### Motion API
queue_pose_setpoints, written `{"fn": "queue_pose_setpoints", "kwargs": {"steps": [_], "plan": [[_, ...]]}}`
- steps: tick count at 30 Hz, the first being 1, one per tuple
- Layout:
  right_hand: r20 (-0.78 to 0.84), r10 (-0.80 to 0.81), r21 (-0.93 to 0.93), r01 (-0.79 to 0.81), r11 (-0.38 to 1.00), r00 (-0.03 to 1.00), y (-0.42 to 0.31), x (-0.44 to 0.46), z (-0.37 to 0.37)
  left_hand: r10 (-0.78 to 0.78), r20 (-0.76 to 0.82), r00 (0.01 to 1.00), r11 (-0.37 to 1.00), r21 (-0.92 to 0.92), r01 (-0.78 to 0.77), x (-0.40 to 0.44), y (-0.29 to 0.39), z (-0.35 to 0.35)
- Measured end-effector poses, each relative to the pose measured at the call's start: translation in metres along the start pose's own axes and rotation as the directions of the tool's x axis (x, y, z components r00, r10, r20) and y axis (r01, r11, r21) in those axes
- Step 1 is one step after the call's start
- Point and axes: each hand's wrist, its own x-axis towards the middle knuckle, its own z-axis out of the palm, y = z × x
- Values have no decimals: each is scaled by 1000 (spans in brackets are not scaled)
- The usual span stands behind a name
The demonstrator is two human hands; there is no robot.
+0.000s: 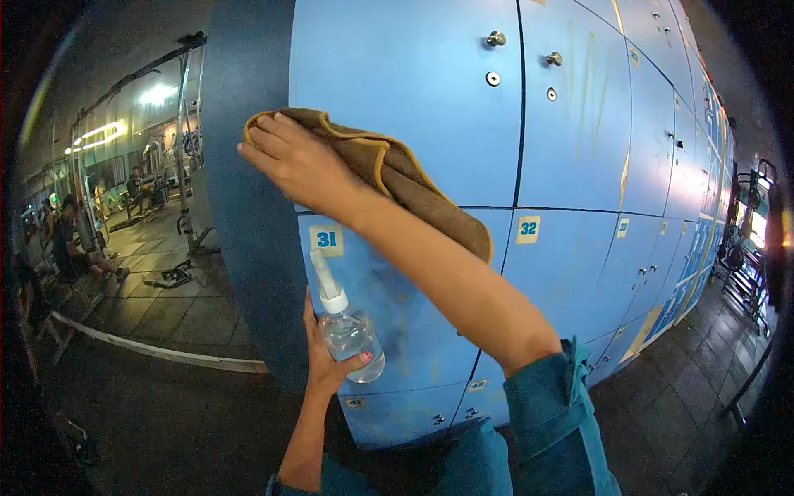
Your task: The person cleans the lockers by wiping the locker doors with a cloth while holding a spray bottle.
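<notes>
Against the blue locker doors [397, 74], my right hand [294, 161] presses a brown cloth [426, 194] with yellow edging, near the left edge of the lockers. The cloth is folded and hangs down to the right behind my forearm. Lower down, my left hand [324, 364] is wrapped round a clear spray bottle [347, 329] with a white nozzle. Clear liquid shows inside the bottle, which tilts slightly. It is in front of the locker door numbered 31 [326, 240]. My right forearm hides part of that door.
Round knobs [495, 39] and locks stick out from the locker doors, which run back to the right. A dark side panel [248, 182] stands at the left. Beyond it are gym machines and several people. More equipment [744, 248] is at far right.
</notes>
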Motion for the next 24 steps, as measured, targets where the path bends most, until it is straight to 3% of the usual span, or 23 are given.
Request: {"fn": "queue_pose_setpoints", "kwargs": {"steps": [3, 9, 14, 18, 24], "plan": [[30, -14, -31, 15, 999, 999, 19, -6, -40, -13, 6, 1000, 999, -52, 13, 0, 7, 3], [-77, 209, -260, -222, 940, 975, 66, -54, -129, -16, -8, 1000, 997, -81, 16, -1, 8, 4], [-208, 428, -529, -470, 707, 879, 77, -105, -190, -24, -24, 999, 999, -41, 23, -2, 3, 2], [-299, 507, -426, -588, 687, 809, 63, -101, -174, -1, -3, 1000, 1000, -30, 1, -2, 0, 1], [131, 279, -289, -232, 929, 951, 17, -104, -162, 16, 13, 1000, 999, -31, -16, 0, 11, 4]]}}
